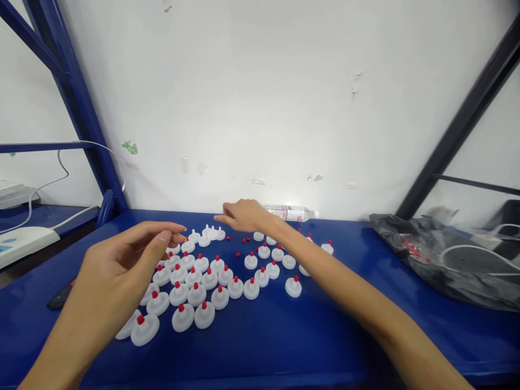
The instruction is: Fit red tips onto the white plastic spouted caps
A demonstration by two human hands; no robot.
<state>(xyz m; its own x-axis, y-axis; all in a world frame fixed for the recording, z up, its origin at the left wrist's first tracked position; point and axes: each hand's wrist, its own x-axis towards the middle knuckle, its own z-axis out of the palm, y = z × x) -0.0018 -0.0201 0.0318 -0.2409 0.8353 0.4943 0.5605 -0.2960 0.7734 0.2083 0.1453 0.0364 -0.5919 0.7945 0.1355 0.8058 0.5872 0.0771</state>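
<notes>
My left hand (130, 265) is raised over the left side of the group of white discs, its fingers loosely curved with the thumb beside them. I see nothing held in it. Farther back, my right hand (246, 215) reaches over the table, thumb and index finger apart, close to a cluster of white discs with bare stems (211, 233). Many white discs with red caps on their stems (196, 293) stand in front of and between the hands. A few loose red caps (238, 254) lie on the blue table (260, 346) below the right hand.
A clear plastic bottle (296, 213) lies against the white wall. On the right sits a dark plastic bag (442, 265) with red pieces inside. A dark object (60, 297) lies behind my left wrist, and a white power strip (26, 244) is at far left.
</notes>
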